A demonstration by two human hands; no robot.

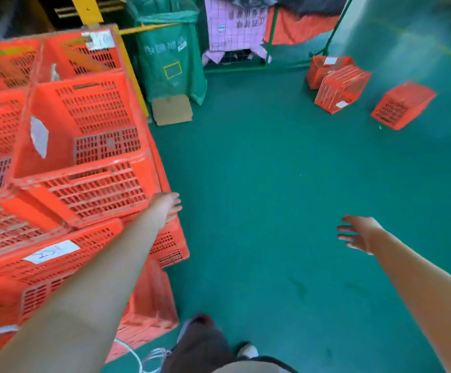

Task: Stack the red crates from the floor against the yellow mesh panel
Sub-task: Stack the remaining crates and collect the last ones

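On the left side of the view, a tall pile of stacked red crates point(84, 125) is taking up the most room, nested at slightly different angles and leaning back against a yellow frame point(135, 76); whether mesh is filling that frame is too blurred to tell. The green floor point(272, 184) is spreading out to the right of the pile. Behind it, a green sack point(170, 57) is standing upright beside the yellow frame, and a pink sheet point(235, 22) is hanging on a green-railed cart next to the sack. Well apart from the pile, at the far right, three loose red crates are waiting on the floor: the rear crate point(324, 68) is sitting by the cart, a tilted crate point(342, 88) is leaning against it, and a tipped crate point(403, 105) is lying alone on its side nearby. A piece of cardboard point(171, 110) is lying flat at the foot of the sack. The left hand point(166, 208) is reaching out at the lower right corner of the pile, its fingers straight and close together, holding nothing; whether it is touching the plastic cannot be told. The right hand point(358, 234) is hovering over bare floor with its fingers spread and nothing in them. A white label point(52, 251) is showing on a near crate.
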